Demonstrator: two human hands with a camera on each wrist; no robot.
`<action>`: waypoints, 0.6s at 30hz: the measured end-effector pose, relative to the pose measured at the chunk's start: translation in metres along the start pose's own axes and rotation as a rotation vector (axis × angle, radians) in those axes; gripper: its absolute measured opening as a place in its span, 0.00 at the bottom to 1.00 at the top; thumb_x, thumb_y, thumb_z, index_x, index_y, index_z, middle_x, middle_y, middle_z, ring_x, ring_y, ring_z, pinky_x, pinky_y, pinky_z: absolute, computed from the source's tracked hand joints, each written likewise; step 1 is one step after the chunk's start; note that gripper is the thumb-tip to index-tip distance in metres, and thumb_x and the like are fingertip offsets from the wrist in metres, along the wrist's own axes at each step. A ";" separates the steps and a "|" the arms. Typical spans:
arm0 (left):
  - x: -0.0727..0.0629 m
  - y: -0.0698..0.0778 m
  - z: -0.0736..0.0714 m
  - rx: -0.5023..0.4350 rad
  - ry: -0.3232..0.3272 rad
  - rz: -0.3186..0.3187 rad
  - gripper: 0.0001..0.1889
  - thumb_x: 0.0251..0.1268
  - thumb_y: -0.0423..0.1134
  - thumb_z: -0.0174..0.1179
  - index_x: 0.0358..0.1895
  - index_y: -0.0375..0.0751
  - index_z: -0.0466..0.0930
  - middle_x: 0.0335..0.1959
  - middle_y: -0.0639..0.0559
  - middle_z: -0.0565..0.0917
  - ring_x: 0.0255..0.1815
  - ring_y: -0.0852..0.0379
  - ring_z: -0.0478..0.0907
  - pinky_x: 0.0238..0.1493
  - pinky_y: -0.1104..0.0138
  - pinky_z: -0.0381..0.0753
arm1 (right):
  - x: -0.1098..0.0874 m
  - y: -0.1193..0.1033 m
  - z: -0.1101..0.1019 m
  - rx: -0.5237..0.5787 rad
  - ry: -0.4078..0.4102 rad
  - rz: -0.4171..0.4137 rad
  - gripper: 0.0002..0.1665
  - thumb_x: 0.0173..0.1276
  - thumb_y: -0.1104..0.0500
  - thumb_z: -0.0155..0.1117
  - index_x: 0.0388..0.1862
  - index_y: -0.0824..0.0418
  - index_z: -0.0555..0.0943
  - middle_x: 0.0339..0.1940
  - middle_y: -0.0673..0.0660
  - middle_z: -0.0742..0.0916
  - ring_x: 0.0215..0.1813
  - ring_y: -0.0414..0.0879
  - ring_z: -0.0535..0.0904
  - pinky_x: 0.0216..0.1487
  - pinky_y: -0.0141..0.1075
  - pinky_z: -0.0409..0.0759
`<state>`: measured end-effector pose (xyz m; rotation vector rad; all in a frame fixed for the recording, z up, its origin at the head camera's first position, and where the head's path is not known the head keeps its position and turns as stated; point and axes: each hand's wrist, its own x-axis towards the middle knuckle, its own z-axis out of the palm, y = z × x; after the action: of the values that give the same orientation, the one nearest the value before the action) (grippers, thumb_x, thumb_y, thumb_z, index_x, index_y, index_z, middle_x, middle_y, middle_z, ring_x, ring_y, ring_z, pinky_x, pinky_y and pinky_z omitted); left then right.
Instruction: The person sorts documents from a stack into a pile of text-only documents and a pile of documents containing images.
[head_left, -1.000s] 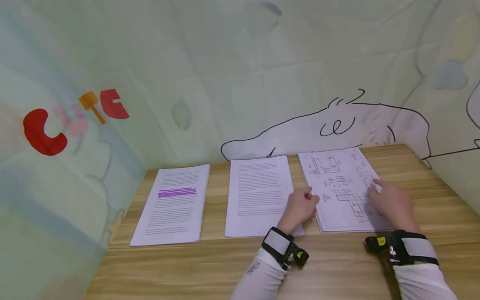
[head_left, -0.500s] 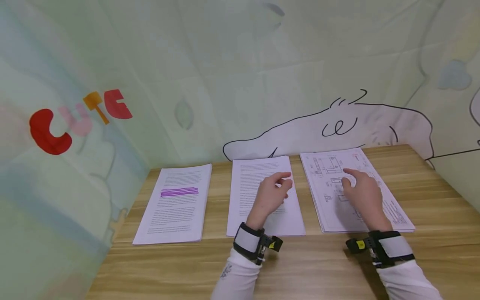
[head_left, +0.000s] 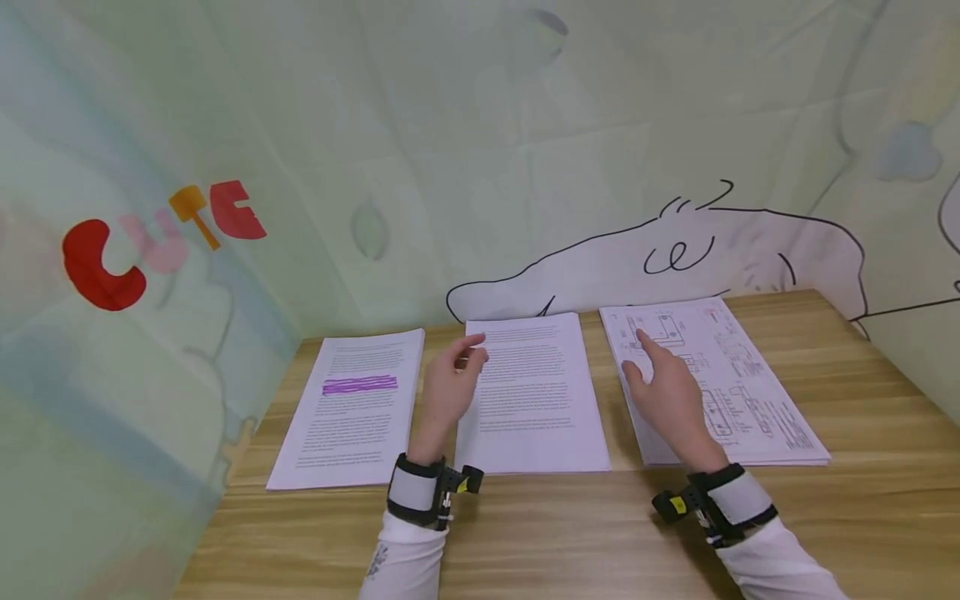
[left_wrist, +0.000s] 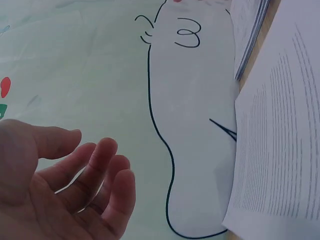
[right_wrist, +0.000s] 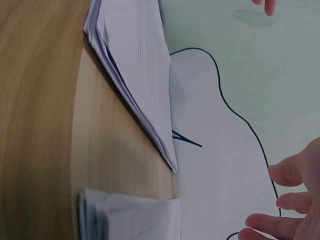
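Three stacks of printed paper lie in a row on a wooden table. My left hand [head_left: 448, 387] hovers near the gap between the left stack [head_left: 352, 458], which bears purple highlighter lines, and the middle text stack [head_left: 536, 400]. Its fingers are loosely bent and hold nothing, as the left wrist view also shows. Over the left part of the right stack [head_left: 757, 367], printed with technical drawings, is my right hand [head_left: 667, 396]. Its index finger and thumb are extended apart, with nothing between them. In the right wrist view the right fingers [right_wrist: 275, 225] appear spread in the air.
The wooden table [head_left: 555, 533] extends in front of the stacks. Behind it hangs a pale cloth backdrop [head_left: 315, 192] with cartoon outlines and coloured letters. Each wrist wears a strap with a small camera.
Both hands have moved left, away from the right stack's edges. The left hand crossed over the middle stack; the right hand slid from the drawing stack's right side to its left. The stacks stayed put.
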<state>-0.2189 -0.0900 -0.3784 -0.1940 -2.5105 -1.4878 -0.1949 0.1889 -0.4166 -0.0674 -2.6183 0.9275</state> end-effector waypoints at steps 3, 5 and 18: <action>-0.002 -0.010 -0.020 0.033 0.032 -0.009 0.16 0.72 0.41 0.55 0.58 0.41 0.82 0.43 0.44 0.88 0.43 0.50 0.82 0.42 0.67 0.77 | -0.003 -0.011 0.008 0.019 -0.010 -0.044 0.33 0.72 0.58 0.58 0.73 0.69 0.66 0.64 0.76 0.78 0.36 0.60 0.81 0.20 0.37 0.70; -0.003 -0.018 -0.032 0.071 0.044 -0.015 0.16 0.72 0.41 0.56 0.58 0.41 0.82 0.43 0.44 0.88 0.44 0.49 0.82 0.42 0.66 0.77 | -0.005 -0.016 0.012 0.034 -0.035 -0.056 0.34 0.72 0.57 0.59 0.73 0.69 0.65 0.65 0.76 0.77 0.43 0.63 0.82 0.30 0.43 0.77; -0.017 -0.080 -0.111 0.279 0.143 -0.113 0.17 0.74 0.39 0.53 0.59 0.36 0.80 0.55 0.36 0.84 0.58 0.40 0.80 0.55 0.50 0.78 | -0.013 -0.041 0.038 0.176 -0.147 -0.133 0.34 0.72 0.57 0.60 0.74 0.68 0.65 0.71 0.71 0.74 0.73 0.68 0.67 0.70 0.63 0.67</action>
<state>-0.2067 -0.2257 -0.3993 0.0983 -2.6102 -1.1248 -0.1931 0.1319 -0.4226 0.2254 -2.6216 1.1495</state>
